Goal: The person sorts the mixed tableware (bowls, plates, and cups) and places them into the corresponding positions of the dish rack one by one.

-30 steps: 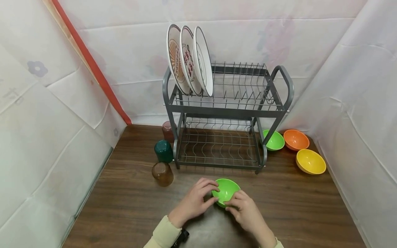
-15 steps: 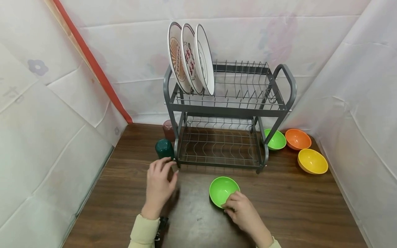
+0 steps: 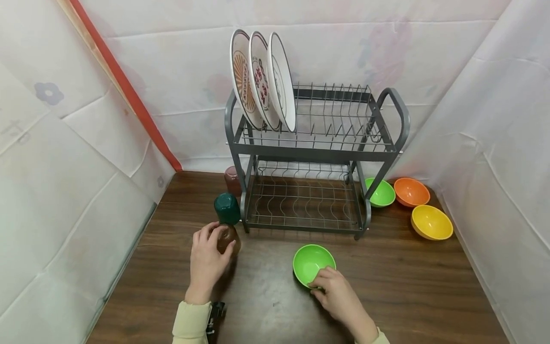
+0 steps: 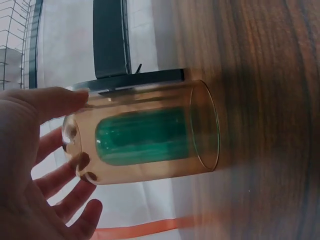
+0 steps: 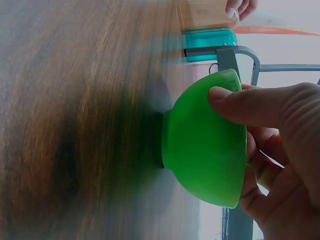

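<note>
My right hand [image 3: 341, 296] pinches the near rim of a green bowl [image 3: 310, 260], thumb outside and fingers inside. In the right wrist view the bowl [image 5: 200, 140] sits upright, its foot close to the table; contact is not clear. My left hand [image 3: 207, 260] has its thumb and fingers around the base end of an upside-down amber glass [image 3: 229, 241]. The left wrist view shows the glass's [image 4: 150, 175] rim down at the table, with the little finger held off. Right behind it stands an upturned teal glass [image 3: 227, 209], and farther back a pinkish glass [image 3: 233, 181].
A two-tier dark dish rack [image 3: 313, 155] stands at the back, with three plates upright at its upper left, including a white plate [image 3: 281, 86]. At its right are another green bowl [image 3: 381, 193], an orange bowl [image 3: 411, 192] and a yellow bowl [image 3: 431, 222]. Sheeted walls enclose the table.
My left hand has left the green bowl and moved left to the amber glass, taking hold of its base end. The right hand still pinches the bowl's rim, nearly in place.
</note>
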Tool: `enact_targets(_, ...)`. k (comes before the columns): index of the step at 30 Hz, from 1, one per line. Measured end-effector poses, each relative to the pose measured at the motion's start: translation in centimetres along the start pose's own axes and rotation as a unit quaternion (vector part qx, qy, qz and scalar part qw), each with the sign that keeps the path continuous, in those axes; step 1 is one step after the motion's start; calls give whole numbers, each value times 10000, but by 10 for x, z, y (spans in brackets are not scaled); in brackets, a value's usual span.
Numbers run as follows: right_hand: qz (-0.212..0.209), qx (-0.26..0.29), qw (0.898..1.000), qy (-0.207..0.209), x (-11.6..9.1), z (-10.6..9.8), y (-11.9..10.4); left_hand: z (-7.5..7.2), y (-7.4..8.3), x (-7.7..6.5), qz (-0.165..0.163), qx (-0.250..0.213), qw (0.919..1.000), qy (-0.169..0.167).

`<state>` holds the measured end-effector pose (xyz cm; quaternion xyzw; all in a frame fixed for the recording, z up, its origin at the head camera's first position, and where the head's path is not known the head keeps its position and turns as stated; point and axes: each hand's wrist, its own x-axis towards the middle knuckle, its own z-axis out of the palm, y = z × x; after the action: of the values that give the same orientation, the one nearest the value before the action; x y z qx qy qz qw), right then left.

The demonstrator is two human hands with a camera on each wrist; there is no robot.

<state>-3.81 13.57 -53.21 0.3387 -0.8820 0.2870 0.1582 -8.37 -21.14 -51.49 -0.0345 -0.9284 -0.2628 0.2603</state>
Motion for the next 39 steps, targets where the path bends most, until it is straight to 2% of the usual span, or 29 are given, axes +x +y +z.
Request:
enact_targets(5,67,-26,10000,-37,3,-2,3,-2,0,4,-137,-8,9999,-103)
enact_targets(9,257,-140,9995,84,-1,-3,5,-4,0,5,-225,2,9995,-228)
enact_targets(14,802,-399,9952,387,-13,-10,9,-4,0,2,-238,35,9992,-309)
enact_targets(19,1369,-886,9842,693,-24,-27,21,-4,1,0,-283,-48,9991,-302)
enact_targets(23,1665,-1237,9746,847,-32,-45,37,-5,1,-1,-341,-59,9989,-317)
enact_targets(29,2051,-1432,9638,921,-35,-68,64,-7,0,-1,-342,-54,9989,-312)
enact_targets(39,2489,-1403,9534,966,-26,-77,118,-5,-1,-2,-383,-144,9987,-295)
